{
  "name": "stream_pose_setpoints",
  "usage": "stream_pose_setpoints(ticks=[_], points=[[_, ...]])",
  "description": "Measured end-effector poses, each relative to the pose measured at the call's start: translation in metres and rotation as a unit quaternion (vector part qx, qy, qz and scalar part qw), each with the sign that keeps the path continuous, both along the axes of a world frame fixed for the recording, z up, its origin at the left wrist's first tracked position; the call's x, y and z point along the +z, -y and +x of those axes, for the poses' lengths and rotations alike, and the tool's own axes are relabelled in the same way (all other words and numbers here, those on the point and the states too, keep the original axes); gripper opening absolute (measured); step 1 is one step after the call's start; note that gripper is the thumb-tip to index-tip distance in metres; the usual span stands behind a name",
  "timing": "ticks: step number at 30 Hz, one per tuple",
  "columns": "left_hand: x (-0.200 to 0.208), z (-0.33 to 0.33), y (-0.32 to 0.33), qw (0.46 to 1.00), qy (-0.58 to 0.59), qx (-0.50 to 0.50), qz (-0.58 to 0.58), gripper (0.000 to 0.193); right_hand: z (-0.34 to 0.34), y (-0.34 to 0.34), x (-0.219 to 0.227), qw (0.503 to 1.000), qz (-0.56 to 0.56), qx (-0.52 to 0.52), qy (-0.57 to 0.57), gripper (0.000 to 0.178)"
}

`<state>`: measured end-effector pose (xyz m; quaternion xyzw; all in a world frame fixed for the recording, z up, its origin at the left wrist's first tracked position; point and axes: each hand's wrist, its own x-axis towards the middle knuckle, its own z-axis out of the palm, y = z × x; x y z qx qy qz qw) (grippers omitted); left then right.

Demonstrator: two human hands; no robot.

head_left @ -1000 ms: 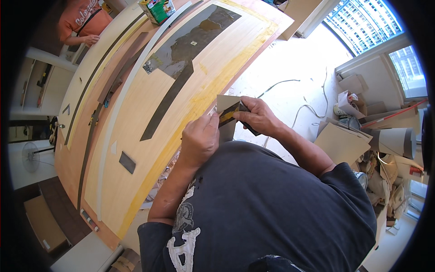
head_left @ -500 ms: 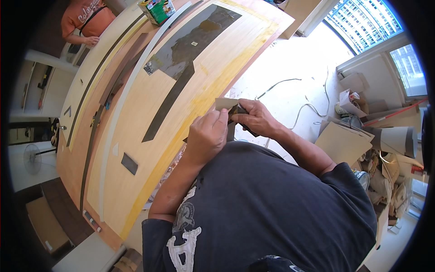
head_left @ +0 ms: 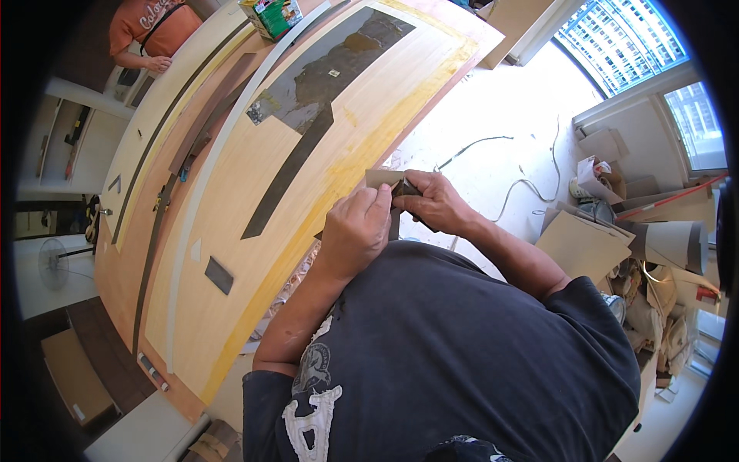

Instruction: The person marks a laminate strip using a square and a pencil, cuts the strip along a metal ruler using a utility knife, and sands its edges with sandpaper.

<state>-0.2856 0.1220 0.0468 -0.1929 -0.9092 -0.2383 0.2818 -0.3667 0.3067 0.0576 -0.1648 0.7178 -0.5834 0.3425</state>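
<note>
In front of my chest, both hands are closed around thin, stiff sheet material, dark on one side. My left hand (head_left: 356,227) pinches it from the left, thumb upward, with a grey-beige face of the sheet (head_left: 382,179) showing above the fingertips. My right hand (head_left: 437,202) grips the dark part from the right, and a dark edge sticks out below its fingers. Whether this is one folded sheet or two pieces I cannot tell. Left of my hands lies a wooden panel (head_left: 196,308) bearing a long dark strip (head_left: 289,181), a large dark glossy sheet (head_left: 312,77) and a small dark rectangle (head_left: 219,276).
A long pale curved strip (head_left: 202,189) runs along the panel, near a green box (head_left: 271,17). Across the table stands a person in an orange shirt (head_left: 154,35). Cables (head_left: 531,185) lie on the floor. Cardboard (head_left: 581,242) and a roll (head_left: 670,246) are piled at right.
Both hands stay closed on the sheet material, with only slight shifts of the fingers. The view has tilted a little.
</note>
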Motion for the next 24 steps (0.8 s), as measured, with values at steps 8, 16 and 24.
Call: stream_pose_setpoints(ticks=[8,16,24], points=[[-0.012,0.018,0.016,0.997,0.064,0.036,0.002,0.042,-0.007,-0.007,-0.01,1.0,0.003,-0.005,0.007,0.024],[-0.016,0.025,0.019,0.995,0.09,0.052,0.0,0.041,-0.007,-0.009,-0.012,0.999,0.033,-0.016,-0.032,0.022],[-0.012,0.01,0.009,0.999,0.016,0.002,0.045,0.038,0.001,0.0,-0.011,1.0,-0.006,0.011,0.025,0.014]])
